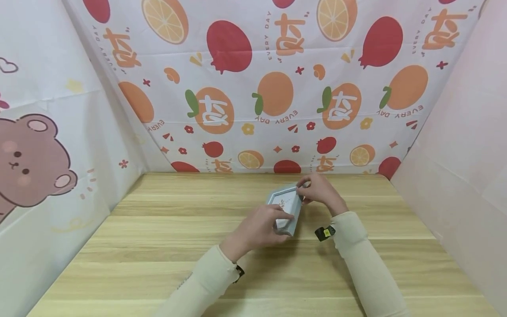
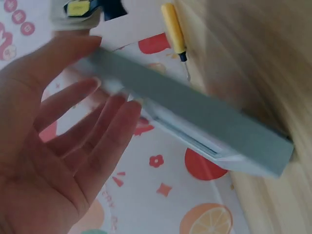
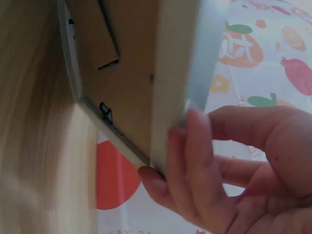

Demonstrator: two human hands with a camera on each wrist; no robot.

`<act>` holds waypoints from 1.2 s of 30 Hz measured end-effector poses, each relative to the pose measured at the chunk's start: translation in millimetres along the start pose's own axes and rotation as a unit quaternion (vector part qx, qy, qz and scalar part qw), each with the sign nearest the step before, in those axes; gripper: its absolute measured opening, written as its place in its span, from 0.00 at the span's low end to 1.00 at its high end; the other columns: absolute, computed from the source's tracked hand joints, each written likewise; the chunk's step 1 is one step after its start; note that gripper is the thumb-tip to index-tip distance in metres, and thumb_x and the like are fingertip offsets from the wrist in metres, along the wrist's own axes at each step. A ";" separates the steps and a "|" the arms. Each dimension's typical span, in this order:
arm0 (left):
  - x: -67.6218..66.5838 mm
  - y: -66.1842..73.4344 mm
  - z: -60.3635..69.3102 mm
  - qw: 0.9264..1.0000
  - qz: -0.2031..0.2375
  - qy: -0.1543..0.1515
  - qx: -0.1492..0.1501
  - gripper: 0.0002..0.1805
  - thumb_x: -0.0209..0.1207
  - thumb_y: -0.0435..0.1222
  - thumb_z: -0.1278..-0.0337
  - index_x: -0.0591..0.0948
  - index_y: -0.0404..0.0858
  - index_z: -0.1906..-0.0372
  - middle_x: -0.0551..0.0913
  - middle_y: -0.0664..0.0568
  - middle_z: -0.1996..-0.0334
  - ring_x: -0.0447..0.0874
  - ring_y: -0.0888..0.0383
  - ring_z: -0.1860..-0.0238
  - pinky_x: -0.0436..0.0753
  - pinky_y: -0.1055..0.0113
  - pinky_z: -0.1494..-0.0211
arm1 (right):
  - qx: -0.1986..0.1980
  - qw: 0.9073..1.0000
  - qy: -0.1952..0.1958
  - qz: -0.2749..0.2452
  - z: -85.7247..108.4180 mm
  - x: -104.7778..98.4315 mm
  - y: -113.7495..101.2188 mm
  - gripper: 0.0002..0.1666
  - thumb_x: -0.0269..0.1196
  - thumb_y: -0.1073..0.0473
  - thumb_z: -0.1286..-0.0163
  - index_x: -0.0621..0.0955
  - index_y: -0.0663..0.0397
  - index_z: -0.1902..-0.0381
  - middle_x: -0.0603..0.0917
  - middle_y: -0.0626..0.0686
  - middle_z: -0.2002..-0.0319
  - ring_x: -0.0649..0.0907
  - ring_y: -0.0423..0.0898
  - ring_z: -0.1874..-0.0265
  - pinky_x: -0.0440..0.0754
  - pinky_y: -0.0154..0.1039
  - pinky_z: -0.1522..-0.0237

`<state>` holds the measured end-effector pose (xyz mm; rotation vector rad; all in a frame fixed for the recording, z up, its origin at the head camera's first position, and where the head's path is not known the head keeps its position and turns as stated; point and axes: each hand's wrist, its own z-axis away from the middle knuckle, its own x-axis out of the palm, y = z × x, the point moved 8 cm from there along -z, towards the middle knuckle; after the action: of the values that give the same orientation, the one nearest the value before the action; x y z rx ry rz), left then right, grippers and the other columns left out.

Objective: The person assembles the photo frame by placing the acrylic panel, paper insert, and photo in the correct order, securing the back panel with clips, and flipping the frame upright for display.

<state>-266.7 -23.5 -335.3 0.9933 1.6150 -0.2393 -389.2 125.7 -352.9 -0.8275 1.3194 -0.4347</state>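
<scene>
A pale blue, angular picture frame (image 1: 289, 199) with a white picture and a small plant-like print stands tilted above the table. My left hand (image 1: 259, 226) holds its lower left part, the index finger lying across the front. At its upper right edge my right hand (image 1: 318, 190) grips the rim between thumb and fingers. The right wrist view shows the brown backing board (image 3: 131, 92) with a dark slit and a small metal hanger (image 3: 106, 113). In the left wrist view the blue side (image 2: 195, 107) of the frame runs beyond my thumb.
A yellow-handled screwdriver (image 2: 174, 29) lies on the table in the left wrist view; in the head view I cannot see it. Fruit-printed cloth (image 1: 277, 92) rises behind the wood-grain table (image 1: 158, 246). White cloth panels (image 1: 467, 145) stand at both sides.
</scene>
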 end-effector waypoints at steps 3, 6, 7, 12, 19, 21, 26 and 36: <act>-4.6 -6.1 0.7 0.999 0.035 -0.015 -0.012 0.21 0.75 0.39 0.46 0.88 0.38 0.47 0.90 0.46 0.53 0.84 0.57 0.66 0.81 0.78 0.67 | 0.012 1.000 -0.006 0.002 -1.3 0.7 3.7 0.14 0.65 0.64 0.31 0.85 0.65 0.49 0.82 0.65 0.45 0.87 0.47 0.70 0.93 0.38 0.64; -13.7 -15.0 2.0 0.998 0.048 -0.001 -0.031 0.20 0.74 0.37 0.45 0.88 0.36 0.47 0.90 0.45 0.54 0.82 0.57 0.68 0.80 0.77 0.67 | 0.016 1.000 -0.012 0.002 -2.5 1.5 4.6 0.14 0.64 0.65 0.30 0.84 0.65 0.49 0.82 0.66 0.46 0.87 0.49 0.67 0.94 0.39 0.62; -17.0 -18.4 2.5 0.998 0.045 0.007 -0.037 0.20 0.74 0.37 0.45 0.88 0.36 0.47 0.91 0.45 0.55 0.82 0.58 0.69 0.80 0.77 0.67 | 0.018 1.000 -0.013 0.002 -2.6 1.8 4.7 0.14 0.64 0.65 0.30 0.84 0.65 0.49 0.83 0.65 0.47 0.87 0.50 0.65 0.94 0.40 0.62; -30.1 -37.9 5.4 0.995 0.033 0.038 -0.085 0.17 0.74 0.35 0.44 0.89 0.36 0.50 0.91 0.45 0.56 0.78 0.61 0.72 0.79 0.76 0.70 | 0.023 0.999 -0.020 0.015 -2.4 3.9 4.3 0.13 0.63 0.64 0.28 0.83 0.61 0.47 0.82 0.64 0.48 0.85 0.52 0.59 0.94 0.42 0.61; -39.1 -71.1 13.6 0.979 0.032 0.063 -0.190 0.18 0.71 0.31 0.43 0.87 0.34 0.46 0.90 0.42 0.53 0.85 0.58 0.67 0.88 0.67 0.64 | 0.028 0.999 -0.016 0.009 -1.7 7.8 3.8 0.11 0.60 0.67 0.25 0.80 0.61 0.48 0.81 0.63 0.54 0.84 0.52 0.64 0.94 0.42 0.60; -38.8 -79.6 16.3 0.973 0.037 0.061 -0.220 0.21 0.70 0.31 0.42 0.84 0.33 0.42 0.89 0.40 0.51 0.88 0.53 0.62 0.91 0.62 0.59 | 0.026 1.000 -0.012 0.007 -1.6 8.5 3.1 0.10 0.60 0.68 0.26 0.80 0.61 0.48 0.81 0.63 0.55 0.84 0.53 0.65 0.94 0.42 0.62; -29.5 -98.1 22.2 0.960 0.052 0.045 -0.271 0.31 0.67 0.35 0.36 0.74 0.29 0.31 0.85 0.33 0.44 0.88 0.42 0.48 0.91 0.50 0.47 | 0.017 1.000 -0.007 0.002 -2.1 10.1 3.4 0.10 0.60 0.69 0.26 0.79 0.62 0.49 0.80 0.64 0.55 0.85 0.55 0.64 0.94 0.44 0.63; 8.3 -113.6 26.7 0.946 0.110 -0.014 -0.305 0.30 0.66 0.40 0.32 0.72 0.27 0.34 0.87 0.39 0.55 0.87 0.52 0.59 0.90 0.60 0.60 | 0.002 0.998 -0.028 -0.051 -5.7 18.2 6.0 0.11 0.62 0.72 0.28 0.79 0.63 0.50 0.79 0.64 0.56 0.85 0.54 0.65 0.94 0.52 0.60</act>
<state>-327.5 -106.8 -390.6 0.6696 1.4029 0.3823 -391.5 115.1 -369.7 -0.9007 1.2285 -0.4918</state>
